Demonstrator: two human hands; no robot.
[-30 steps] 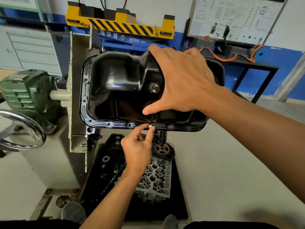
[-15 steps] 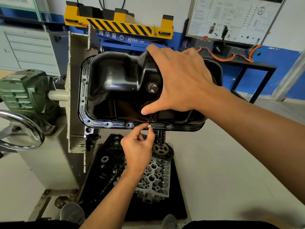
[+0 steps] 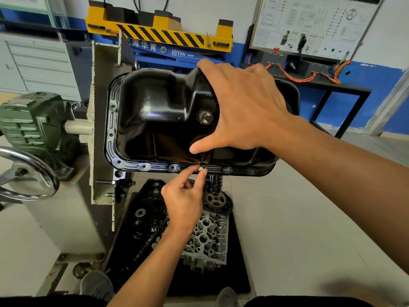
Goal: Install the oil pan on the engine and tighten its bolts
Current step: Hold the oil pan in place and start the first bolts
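A glossy black oil pan [image 3: 155,116] sits against the engine on the stand, its flange with several bolt holes facing me. My right hand [image 3: 241,107] lies spread over the pan's right half, thumb near the lower flange, pressing it in place. My left hand [image 3: 183,198] reaches up from below and pinches a small brass-coloured bolt [image 3: 200,169] between thumb and forefinger at a hole in the lower flange. A drain plug [image 3: 205,117] shows on the pan beside my right palm. The engine itself is mostly hidden behind the pan.
A green gearbox [image 3: 33,127] and a steel handwheel [image 3: 26,173] of the engine stand sit at left. On a black mat [image 3: 239,262] on the floor lie a cylinder head [image 3: 205,240], a sprocket [image 3: 215,199] and other parts. A yellow-and-black lift [image 3: 159,34] and a wiring board [image 3: 309,25] stand behind.
Almost nothing differs: both hands keep their places, and my left fingers shift slightly on the bolt at the flange hole.
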